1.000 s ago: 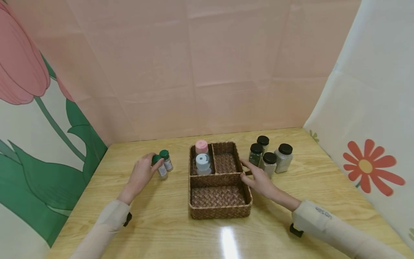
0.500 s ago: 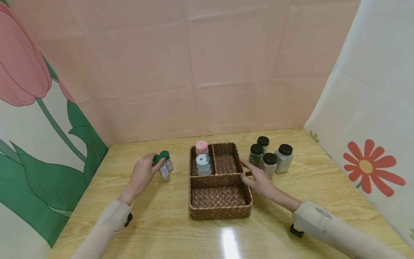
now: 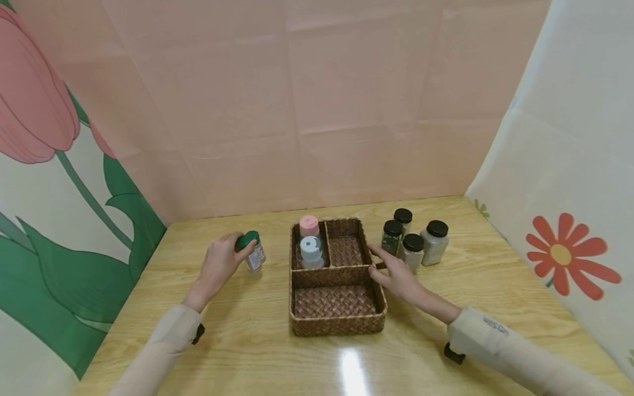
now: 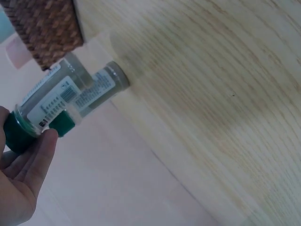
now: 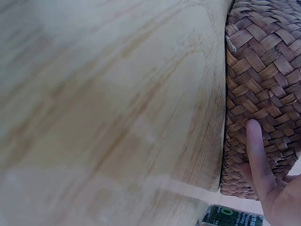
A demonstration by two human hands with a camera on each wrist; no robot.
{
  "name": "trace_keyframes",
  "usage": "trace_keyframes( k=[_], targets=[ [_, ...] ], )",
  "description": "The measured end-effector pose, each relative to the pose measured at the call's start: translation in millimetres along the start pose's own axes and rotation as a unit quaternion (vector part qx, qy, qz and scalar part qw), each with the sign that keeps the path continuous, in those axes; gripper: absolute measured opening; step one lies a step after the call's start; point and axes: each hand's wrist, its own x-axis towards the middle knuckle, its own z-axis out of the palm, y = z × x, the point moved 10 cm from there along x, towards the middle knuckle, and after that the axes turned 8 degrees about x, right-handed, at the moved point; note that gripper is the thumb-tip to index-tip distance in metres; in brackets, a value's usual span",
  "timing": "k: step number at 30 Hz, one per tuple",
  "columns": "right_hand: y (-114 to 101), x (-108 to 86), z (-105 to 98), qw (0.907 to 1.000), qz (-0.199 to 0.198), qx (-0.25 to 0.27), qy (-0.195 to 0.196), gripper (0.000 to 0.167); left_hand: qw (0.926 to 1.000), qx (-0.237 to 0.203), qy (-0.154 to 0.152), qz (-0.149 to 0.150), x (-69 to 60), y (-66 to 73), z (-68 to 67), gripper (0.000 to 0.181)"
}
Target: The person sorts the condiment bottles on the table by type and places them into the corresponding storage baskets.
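Head view: left hand grips front bottle, likely pick-up; right hand, straight-fingered, touches basket; next, probably clear rear bottle.

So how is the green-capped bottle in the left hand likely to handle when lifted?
The green-capped bottle will probably stay stiff, as its straight walls look rigid. It may tilt or swing, since the left hand grips it up at the cap. Laid on its side, it would likely roll, its body looking round.
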Motion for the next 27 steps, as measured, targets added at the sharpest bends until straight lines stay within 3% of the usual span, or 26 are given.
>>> trace_keyframes(
  k=[17,27],
  targets=[
    [-2.9,0.6,-1.3,0.9998,-0.013,-0.014,0.007,0.057,0.9985,0.028,0.032,0.036,12.7,21.0,-15.1,0.028],
    [-2.1,1.0,-1.1,0.9998,-0.015,-0.009,0.006,0.057,0.9973,0.043,0.041,0.042,24.2,27.0,-21.4,0.03]
  ],
)
